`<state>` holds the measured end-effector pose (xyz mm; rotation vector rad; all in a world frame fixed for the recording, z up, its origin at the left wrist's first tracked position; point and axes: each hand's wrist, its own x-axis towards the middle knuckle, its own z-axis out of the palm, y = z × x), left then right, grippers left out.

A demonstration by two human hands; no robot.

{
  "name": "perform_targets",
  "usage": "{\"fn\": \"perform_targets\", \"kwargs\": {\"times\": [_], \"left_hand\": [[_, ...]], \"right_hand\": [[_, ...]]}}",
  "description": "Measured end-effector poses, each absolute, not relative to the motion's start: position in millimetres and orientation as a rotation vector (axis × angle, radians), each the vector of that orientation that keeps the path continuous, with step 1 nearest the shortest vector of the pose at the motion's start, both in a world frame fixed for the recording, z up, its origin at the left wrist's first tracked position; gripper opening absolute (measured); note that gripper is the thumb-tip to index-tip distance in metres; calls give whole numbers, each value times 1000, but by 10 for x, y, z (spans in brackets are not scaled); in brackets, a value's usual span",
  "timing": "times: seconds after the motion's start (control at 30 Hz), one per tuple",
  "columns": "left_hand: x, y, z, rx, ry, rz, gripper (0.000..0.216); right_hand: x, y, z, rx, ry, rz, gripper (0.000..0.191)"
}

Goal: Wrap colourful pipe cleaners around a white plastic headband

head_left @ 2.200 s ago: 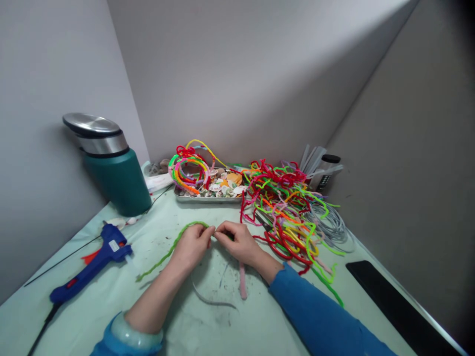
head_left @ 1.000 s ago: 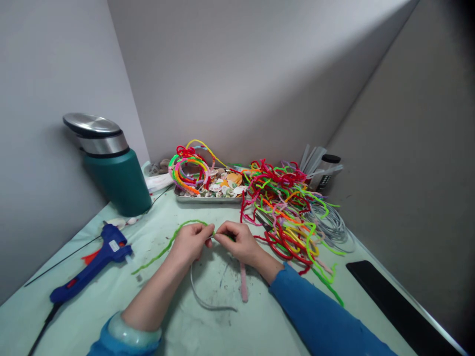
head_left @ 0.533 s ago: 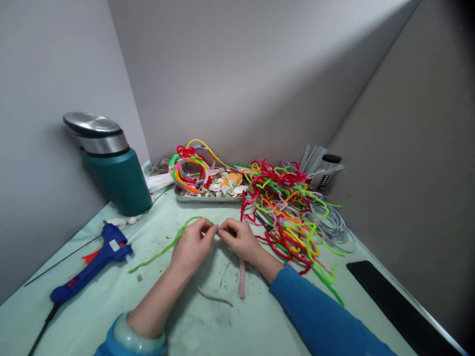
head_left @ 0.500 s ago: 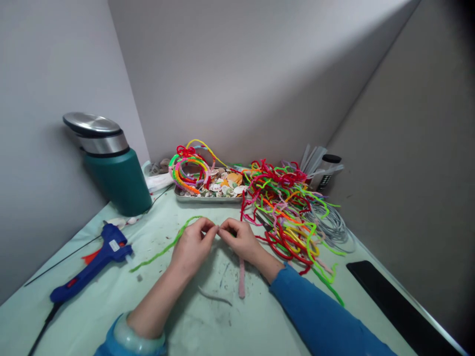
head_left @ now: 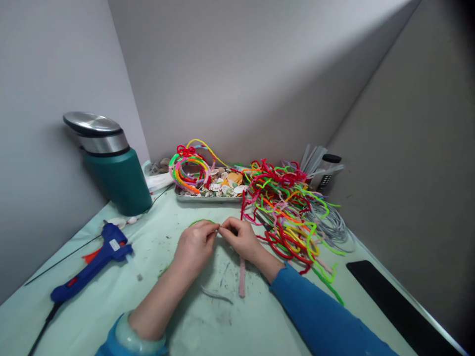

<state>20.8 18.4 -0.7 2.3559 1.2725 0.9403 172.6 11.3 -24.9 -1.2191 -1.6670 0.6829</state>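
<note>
Fingertip to fingertip over the middle of the table, my left hand [head_left: 196, 245] and my right hand [head_left: 242, 241] are both closed in a pinch. A green pipe cleaner [head_left: 200, 221] runs out behind my left hand, and a bit of it shows by the left forearm. The pinched part is mostly hidden by my fingers. Below my right hand lies a pink fuzzy strip [head_left: 242, 282]. A short grey strip [head_left: 217, 296] rests on the table between my forearms.
At left are a blue glue gun [head_left: 97, 262] and a green bottle [head_left: 118, 180]. Behind my hands stands a metal tray [head_left: 211, 200] of shell-like pieces with a colourful pipe-cleaner ring [head_left: 174, 179]. A tangled pipe-cleaner heap [head_left: 282, 198], grey wire coil [head_left: 330, 225] and black strip [head_left: 393, 301] lie at right.
My left hand has turned over slightly, and the green pipe cleaner's long tail has swung in from the left, now mostly behind that hand and forearm. My right hand has barely moved.
</note>
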Motion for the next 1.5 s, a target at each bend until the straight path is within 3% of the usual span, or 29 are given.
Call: {"fn": "perform_targets", "kwargs": {"times": [0.77,1.5], "left_hand": [[219,160,17,2281,1376,865,22],[220,226,-29,1542,1181,689,30]], "right_hand": [[1734,82,-202,-1169,-1633,720,12],[1742,81,-186,-1141,-1646,717,12]]}}
